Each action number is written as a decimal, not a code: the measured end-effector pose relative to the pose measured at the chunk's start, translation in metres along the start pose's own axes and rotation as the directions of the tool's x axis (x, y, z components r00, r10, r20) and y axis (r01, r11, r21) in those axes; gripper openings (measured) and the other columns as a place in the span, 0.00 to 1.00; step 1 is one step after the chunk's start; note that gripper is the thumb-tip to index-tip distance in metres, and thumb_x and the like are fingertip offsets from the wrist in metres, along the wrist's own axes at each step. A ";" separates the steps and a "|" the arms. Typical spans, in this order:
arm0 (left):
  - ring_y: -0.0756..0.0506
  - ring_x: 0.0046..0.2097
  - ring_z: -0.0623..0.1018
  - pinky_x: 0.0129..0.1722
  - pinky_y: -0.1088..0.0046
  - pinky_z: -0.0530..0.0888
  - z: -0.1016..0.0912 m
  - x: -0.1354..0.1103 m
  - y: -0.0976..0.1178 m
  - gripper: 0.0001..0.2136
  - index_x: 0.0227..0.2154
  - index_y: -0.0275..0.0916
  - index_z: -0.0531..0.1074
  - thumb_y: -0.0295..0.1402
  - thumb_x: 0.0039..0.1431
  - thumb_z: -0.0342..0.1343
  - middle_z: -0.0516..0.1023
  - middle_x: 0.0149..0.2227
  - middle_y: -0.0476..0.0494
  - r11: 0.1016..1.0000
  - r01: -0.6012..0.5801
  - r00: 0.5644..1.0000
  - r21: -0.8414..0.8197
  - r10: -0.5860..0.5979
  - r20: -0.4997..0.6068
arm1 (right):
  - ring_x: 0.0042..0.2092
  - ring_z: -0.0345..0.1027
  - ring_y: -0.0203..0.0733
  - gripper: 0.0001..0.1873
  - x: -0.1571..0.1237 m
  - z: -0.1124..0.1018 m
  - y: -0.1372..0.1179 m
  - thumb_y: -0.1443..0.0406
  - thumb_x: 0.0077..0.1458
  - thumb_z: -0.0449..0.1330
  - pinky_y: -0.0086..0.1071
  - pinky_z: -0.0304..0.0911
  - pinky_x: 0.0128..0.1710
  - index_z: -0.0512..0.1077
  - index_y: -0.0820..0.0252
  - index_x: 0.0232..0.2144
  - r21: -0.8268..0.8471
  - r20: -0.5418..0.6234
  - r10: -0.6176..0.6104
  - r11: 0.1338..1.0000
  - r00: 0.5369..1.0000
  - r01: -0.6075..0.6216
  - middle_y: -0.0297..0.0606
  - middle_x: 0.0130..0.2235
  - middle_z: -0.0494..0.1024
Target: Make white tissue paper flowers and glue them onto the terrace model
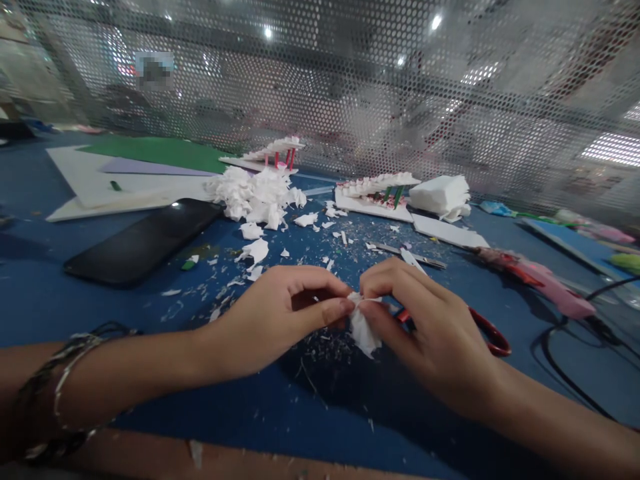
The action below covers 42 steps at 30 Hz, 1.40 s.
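A small crumpled piece of white tissue (365, 330) is pinched between both hands, low over the blue table (240, 413). My left hand (280, 313) holds its left edge between thumb and forefinger. From the other side, my right hand (430, 327) grips it with thumb and bent fingers. Red-handled scissors (497, 340) lie partly hidden beneath my right hand. Beyond my hands rises a pile of torn white tissue (257, 193), with loose scraps and fine bits scattered around it.
A black phone (145, 243) lies at left before white, purple and green sheets (160, 150). Two small ramp-like models (280, 150) (380, 187) stand at the back beside folded tissues (440, 195). At right lies a pink glue gun (550, 283) with a black cord (545, 353).
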State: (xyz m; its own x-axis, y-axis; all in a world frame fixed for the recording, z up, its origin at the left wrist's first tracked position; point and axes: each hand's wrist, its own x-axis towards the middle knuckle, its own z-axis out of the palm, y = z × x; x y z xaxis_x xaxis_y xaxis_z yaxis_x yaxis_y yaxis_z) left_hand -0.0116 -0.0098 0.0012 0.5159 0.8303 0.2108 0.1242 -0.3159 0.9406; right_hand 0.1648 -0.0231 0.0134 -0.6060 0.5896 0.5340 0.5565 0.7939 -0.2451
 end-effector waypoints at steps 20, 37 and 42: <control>0.54 0.31 0.73 0.31 0.85 0.66 -0.002 -0.003 0.000 0.08 0.29 0.40 0.74 0.26 0.55 0.49 0.74 0.27 0.54 0.945 -0.164 0.984 0.283 0.176 -0.018 | 0.31 0.64 0.31 0.05 -0.001 0.001 -0.002 0.72 0.55 0.49 0.25 0.60 0.30 0.63 0.60 0.29 0.134 0.000 0.093 0.987 0.996 -0.092 0.33 0.28 0.69; 0.54 0.26 0.72 0.26 0.85 0.69 0.000 0.003 0.001 0.05 0.27 0.37 0.74 0.29 0.50 0.54 0.75 0.24 0.52 0.980 0.094 0.995 -0.175 -0.099 -0.020 | 0.33 0.65 0.33 0.05 -0.001 -0.002 0.004 0.72 0.54 0.52 0.27 0.63 0.33 0.64 0.58 0.32 0.085 -0.048 -0.056 0.995 0.997 0.060 0.34 0.30 0.71; 0.54 0.27 0.73 0.27 0.85 0.69 -0.001 0.002 0.003 0.05 0.28 0.36 0.75 0.30 0.50 0.54 0.76 0.25 0.51 0.991 0.108 0.991 -0.085 -0.114 -0.067 | 0.35 0.66 0.33 0.07 -0.002 -0.001 0.002 0.70 0.51 0.56 0.26 0.64 0.34 0.66 0.60 0.36 0.065 -0.048 -0.065 0.996 0.997 0.068 0.35 0.32 0.73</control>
State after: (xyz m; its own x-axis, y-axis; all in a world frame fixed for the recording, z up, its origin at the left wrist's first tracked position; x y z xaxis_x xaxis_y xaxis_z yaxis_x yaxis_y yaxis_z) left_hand -0.0110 -0.0087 0.0042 0.4401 0.8899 0.1197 0.1071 -0.1843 0.9770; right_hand 0.1678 -0.0231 0.0131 -0.6125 0.5292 0.5872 0.4761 0.8399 -0.2604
